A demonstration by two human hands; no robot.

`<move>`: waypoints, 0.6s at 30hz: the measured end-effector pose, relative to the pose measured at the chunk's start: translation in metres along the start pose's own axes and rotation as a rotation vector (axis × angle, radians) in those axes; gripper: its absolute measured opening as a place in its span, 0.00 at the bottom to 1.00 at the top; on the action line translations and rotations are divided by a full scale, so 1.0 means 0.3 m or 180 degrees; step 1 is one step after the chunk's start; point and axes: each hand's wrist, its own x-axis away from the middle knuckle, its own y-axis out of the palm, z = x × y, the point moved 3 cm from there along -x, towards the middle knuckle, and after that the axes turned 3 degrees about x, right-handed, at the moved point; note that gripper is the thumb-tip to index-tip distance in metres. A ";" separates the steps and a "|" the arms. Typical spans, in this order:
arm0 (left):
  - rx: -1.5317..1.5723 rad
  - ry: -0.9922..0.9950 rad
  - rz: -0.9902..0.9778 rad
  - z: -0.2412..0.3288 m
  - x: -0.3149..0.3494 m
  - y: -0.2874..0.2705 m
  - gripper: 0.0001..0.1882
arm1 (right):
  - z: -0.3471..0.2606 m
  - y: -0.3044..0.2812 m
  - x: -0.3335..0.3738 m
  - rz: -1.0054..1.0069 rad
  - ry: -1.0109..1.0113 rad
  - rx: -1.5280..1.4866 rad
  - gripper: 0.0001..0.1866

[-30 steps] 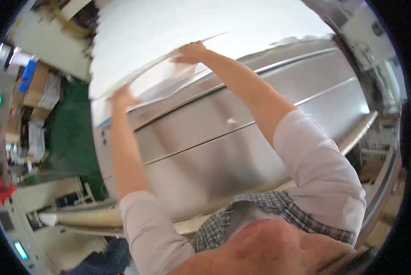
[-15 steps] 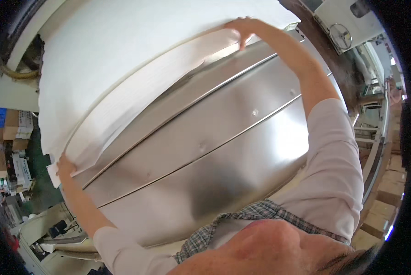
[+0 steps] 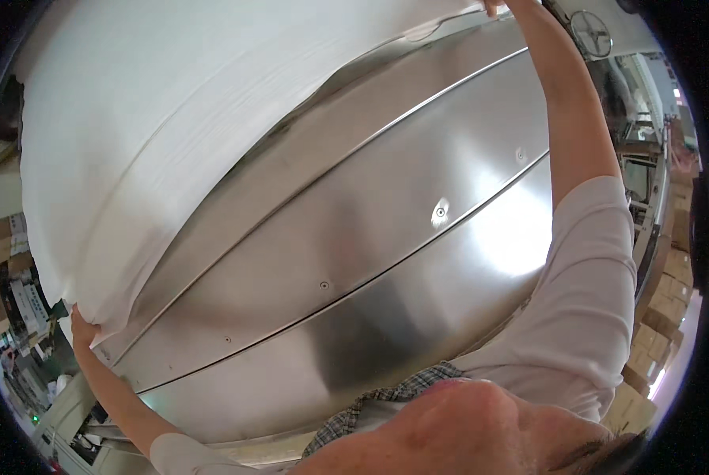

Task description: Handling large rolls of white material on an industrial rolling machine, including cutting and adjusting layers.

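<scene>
A wide white sheet (image 3: 180,119), cloth-like and lightly creased, spreads over the upper left, its near edge hanging in a curve above a shiny metal panel (image 3: 386,198). At the sheet's near left corner my left hand (image 3: 84,326) is closed on the edge. Far off at the top right, my right hand (image 3: 494,6) is closed at the sheet's other end; the picture's edge cuts off part of it. Both arms are stretched wide apart.
The metal panel has long seams and several screws. Beyond my right arm are a machine with a handwheel (image 3: 591,34) and stacked cardboard boxes (image 3: 659,317). More boxes and goods (image 3: 10,245) stand at the far left.
My right hand has moved up and right, away from me. My left hand has moved left and slightly nearer. The sheet's near edge has shifted with them, and its raised fold has flattened.
</scene>
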 end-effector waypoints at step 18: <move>-0.0348 0.0070 0.1444 -0.051 0.140 -0.047 0.35 | -0.301 0.033 -0.058 0.1367 0.3338 0.1089 0.20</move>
